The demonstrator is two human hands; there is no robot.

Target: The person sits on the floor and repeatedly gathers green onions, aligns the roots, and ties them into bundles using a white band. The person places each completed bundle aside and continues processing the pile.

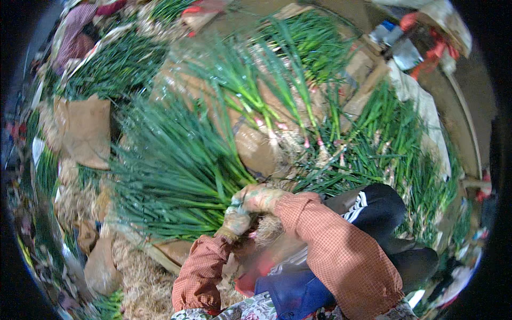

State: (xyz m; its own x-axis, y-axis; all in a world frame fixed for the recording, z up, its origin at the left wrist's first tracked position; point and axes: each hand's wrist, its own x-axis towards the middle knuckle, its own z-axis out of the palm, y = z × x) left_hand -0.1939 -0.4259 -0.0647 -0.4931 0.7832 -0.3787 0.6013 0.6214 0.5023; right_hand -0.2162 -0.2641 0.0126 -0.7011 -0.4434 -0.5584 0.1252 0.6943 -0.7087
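A thick bunch of long green garlic plants (180, 172) fans out to the left from in front of me, its leaves slightly blurred. My left hand (236, 225), in a soiled glove, grips the stems near their base. Close against it, my right hand (260, 199), also gloved, closes around the same stems from above. Pale roots (267, 230) of the bunch stick out below my hands, toward my lap. Just beyond, loose garlic plants (276, 128) with pink bulbs lie with their roots toward me on brown sheeting (252, 146).
More garlic plants (400, 160) are heaped to the right, beside my knee (380, 204). Another bundle (316, 44) lies at the back. Cut roots (140, 280) pile up at lower left, near a brown sheet-covered block (84, 132). At upper left is another person's sleeve (74, 36).
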